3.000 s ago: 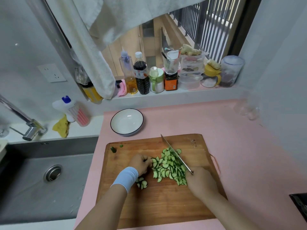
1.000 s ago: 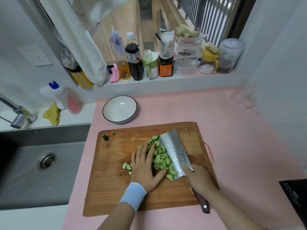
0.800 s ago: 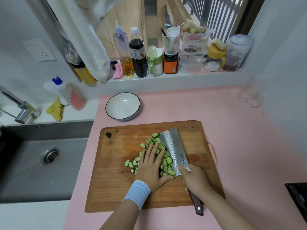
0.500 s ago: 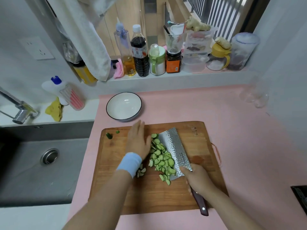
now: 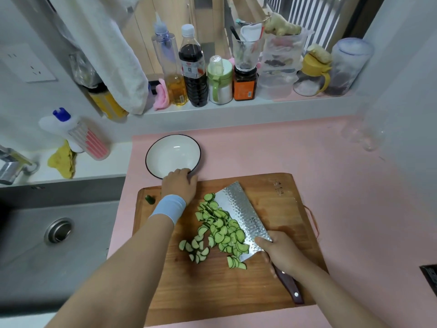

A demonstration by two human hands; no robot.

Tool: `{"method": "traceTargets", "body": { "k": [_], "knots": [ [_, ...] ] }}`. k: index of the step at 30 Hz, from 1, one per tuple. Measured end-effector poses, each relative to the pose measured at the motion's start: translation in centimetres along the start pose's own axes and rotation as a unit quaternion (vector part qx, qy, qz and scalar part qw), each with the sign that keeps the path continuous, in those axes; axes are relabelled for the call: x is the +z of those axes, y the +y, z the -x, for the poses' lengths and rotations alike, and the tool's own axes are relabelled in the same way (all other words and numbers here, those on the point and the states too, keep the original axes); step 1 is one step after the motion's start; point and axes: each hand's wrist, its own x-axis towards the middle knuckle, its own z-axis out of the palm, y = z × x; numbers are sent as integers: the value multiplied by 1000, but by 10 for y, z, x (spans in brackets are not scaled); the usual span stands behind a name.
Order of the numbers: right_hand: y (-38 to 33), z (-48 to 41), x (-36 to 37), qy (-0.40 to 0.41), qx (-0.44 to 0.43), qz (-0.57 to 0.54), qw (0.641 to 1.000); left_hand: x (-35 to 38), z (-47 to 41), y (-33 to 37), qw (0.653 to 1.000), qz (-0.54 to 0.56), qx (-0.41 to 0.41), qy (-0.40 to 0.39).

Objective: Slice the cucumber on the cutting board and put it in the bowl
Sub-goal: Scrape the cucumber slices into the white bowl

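A pile of thin green cucumber slices (image 5: 220, 230) lies on the wooden cutting board (image 5: 283, 204). The cleaver (image 5: 243, 214) lies nearly flat with its blade slid under the pile's right side. My right hand (image 5: 281, 253) grips the cleaver where blade meets dark handle. My left hand (image 5: 181, 183), with a pale blue wristband, curls its fingers over the near rim of the white, dark-rimmed bowl (image 5: 172, 155), which stands beyond the board's far left corner and holds nothing.
A steel sink (image 5: 56, 230) lies left of the pink counter (image 5: 331, 162). Bottles and jars (image 5: 196, 74) line the window ledge behind. A cucumber end piece (image 5: 149, 199) sits at the board's far left. A clear glass (image 5: 369, 138) stands at the right.
My left hand left the cucumber pile and moved away to the bowl's near rim. The cleaver turned from upright cutting to lying flat under the slices, and stays there.
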Motion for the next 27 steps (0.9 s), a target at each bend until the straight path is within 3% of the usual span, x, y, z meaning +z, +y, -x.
{"method": "traceTargets", "body": {
  "k": [6,9,11,13,17,25,27],
  "knots": [
    [-4,-1,-6,-6,-9,19,1000,3,29,2,994,90,38,57],
    [-5,0,-10,5,-13,27,1000,2,68,24,969,183,162,43],
    [-3,1,-14,12,-11,39,999,10,99,41,950,160,268,1],
    [1,4,-19,18,-6,46,999,29,123,49,941,99,323,-35],
    [7,16,-26,29,10,20,999,45,136,48,959,64,275,-39],
    [14,32,-4,18,43,-78,996,37,141,56,961,123,245,-20],
    [13,35,-4,13,50,-102,993,27,141,60,958,182,223,-5]
  ]
}}
